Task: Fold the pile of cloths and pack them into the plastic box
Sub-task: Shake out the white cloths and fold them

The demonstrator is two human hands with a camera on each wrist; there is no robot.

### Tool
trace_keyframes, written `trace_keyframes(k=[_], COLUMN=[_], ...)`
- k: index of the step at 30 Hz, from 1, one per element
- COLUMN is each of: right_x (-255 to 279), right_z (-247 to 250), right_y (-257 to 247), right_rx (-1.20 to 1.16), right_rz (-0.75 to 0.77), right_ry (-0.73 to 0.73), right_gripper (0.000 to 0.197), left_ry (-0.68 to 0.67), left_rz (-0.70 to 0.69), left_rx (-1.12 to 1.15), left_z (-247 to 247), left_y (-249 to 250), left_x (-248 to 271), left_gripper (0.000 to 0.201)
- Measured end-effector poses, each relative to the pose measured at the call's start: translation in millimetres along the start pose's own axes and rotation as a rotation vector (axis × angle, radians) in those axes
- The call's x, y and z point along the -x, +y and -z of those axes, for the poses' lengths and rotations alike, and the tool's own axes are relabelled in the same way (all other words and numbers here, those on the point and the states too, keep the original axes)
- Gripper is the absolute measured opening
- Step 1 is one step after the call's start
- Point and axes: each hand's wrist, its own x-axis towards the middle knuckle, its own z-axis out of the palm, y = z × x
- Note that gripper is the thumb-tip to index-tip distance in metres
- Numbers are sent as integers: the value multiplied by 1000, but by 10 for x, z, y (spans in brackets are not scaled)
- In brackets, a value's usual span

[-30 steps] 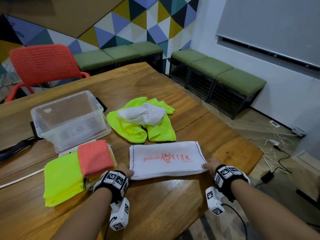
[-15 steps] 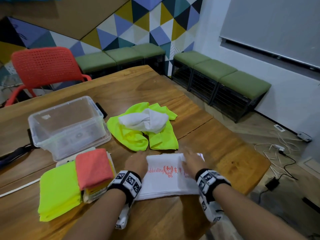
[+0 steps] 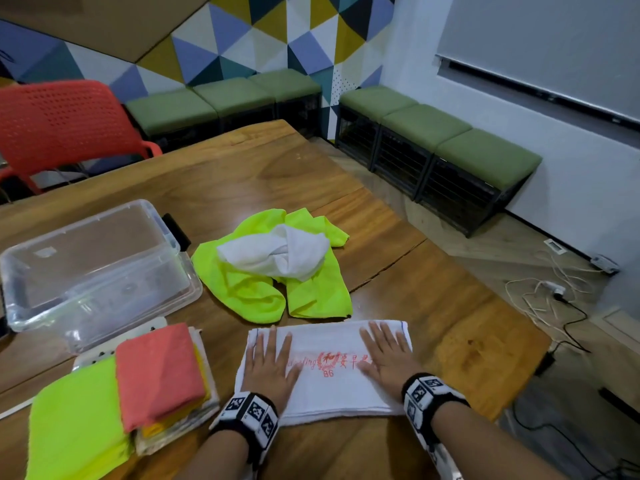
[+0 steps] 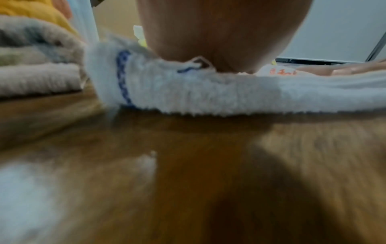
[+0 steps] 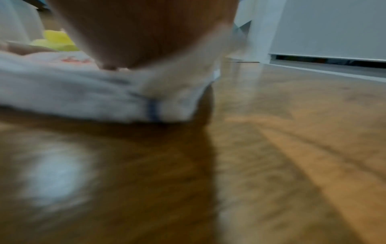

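Currently both palms lie flat, fingers straight and spread, gripping nothing: left hand (image 3: 268,367) presses the towel's (image 3: 332,386) left half, right hand (image 3: 388,362) the right half. Towel is folded, white with blue edge stripes, at 6 o'clock on the table (image 3: 242,174) near its front edge. Wrist views are blurred; they show only each palm heel on the towel's edge. Clear box (image 3: 93,268) sits at 10 o'clock from the towel, open. Folded stack (image 3: 159,372), red on top with a lime cloth (image 3: 76,420) against its left, is at 9 o'clock, just beside the left hand. Unfolded pile (image 3: 273,268), white on lime, at 12 o'clock. Red print between the hands: partly covered letters, characters I can't read, "86" below.
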Motion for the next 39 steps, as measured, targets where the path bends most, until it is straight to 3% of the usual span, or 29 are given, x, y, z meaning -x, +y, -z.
trace_keyframes(k=[2,3,5,8,11,15,18,20,22,23,25,28,31,33,34,37,39], right_x=[-14,17,-10,-108,-158,-220,-235,-234,-198,-158,-34,72,159,230,257,239,196], right_z=[40,85,232,444,590,661,636,578,539,531,553,479,447,522,591,758,795], right_y=[179,246,318,344,313,342,438,482,499,493,440,385,310,253,201,-52,-396], right_rx=[-41,-99,-136,-119,-60,-7,-260,-559,-776,-838,-822,-768,-699,-565,-476,-336,-344], right_rz=[63,67,17,5,31,-105,-231,-307,-356,-375,-402,-407,-418,-420,-406,-264,8], right_ry=[-5,-43,42,211,51,-76,-58,-33,-53,-96,-237,-333,-385,-417,-353,121,201], right_gripper=[91,82,53,52,52,34,13,16,29,35,28,19,44,48,47,42,61], left_ry=[39,51,111,81,-68,-274,-196,-88,-79,-132,-210,-172,-154,-158,-158,-121,-86], left_rz=[25,26,60,46,72,193,296,405,504,515,505,466,485,504,509,467,421], left_rx=[24,40,3,-151,-206,-205,80,426,672,695,670,606,568,543,537,586,654], left_z=[102,178,452,643,817,968,1002,953,877,841,753,681,578,567,572,605,637], left_y=[35,47,36,-63,-116,-248,-341,-360,-352,-346,-337,-304,-306,-313,-318,-288,-263], left_x=[-32,-67,-132,-321,-488,-554,-495,-414,-312,-258,-154,-15,129,226,259,328,351], left_gripper=[55,50,40,47,43,44,39,26,22,24,32,31,38,40,38,34,33])
